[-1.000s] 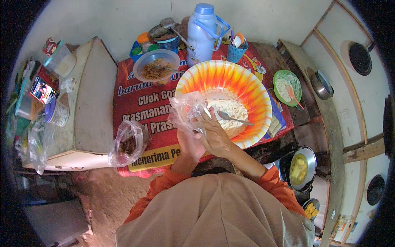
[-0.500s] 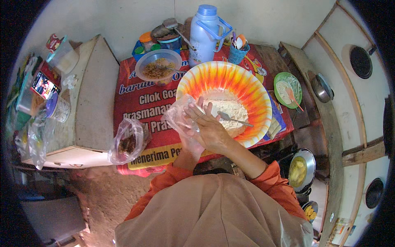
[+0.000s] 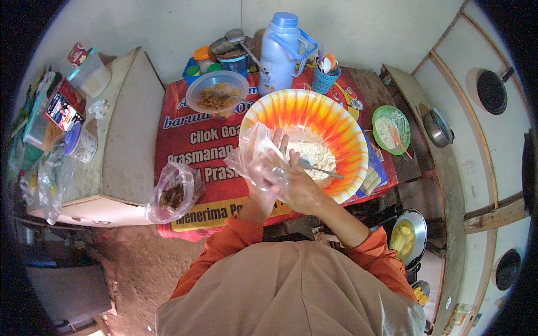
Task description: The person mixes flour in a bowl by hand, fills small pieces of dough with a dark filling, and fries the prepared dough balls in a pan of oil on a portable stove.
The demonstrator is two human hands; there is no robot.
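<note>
- Clear plastic bag [image 3: 249,162]: I have it between my two hands, over the front-left rim of the orange and yellow basin [image 3: 337,115], which stands toward the right edge of the table [image 3: 178,147]. A whitish patch shows through it; I cannot tell what that is.
- How far along: I judge the work to be partway. Yellow pieces [image 3: 403,238] lie in the pan [image 3: 420,228] beyond the table's front-right corner, and more yellow food [image 3: 419,295] sits on a dish nearer me.
- What is left, as I read it: plenty of loose white flour [image 3: 314,154] lies in the basin, a spoon [image 3: 325,171] resting in it. The clear bowl [image 3: 193,94] near the table's back-left corner holds a brown, crumbly mix, and the green bowl [image 3: 405,119] off the right edge holds something white.
- My left hand [image 3: 263,190] is beneath the plastic, touching it; the fingertips that show past it are straight and slightly parted. The rest is covered, so I cannot tell whether those fingers grip.
- My right hand [image 3: 298,187] lies across the plastic and my left palm, fingers stretched out, nearly flat. Whether they pinch or only press, I cannot tell.
</note>
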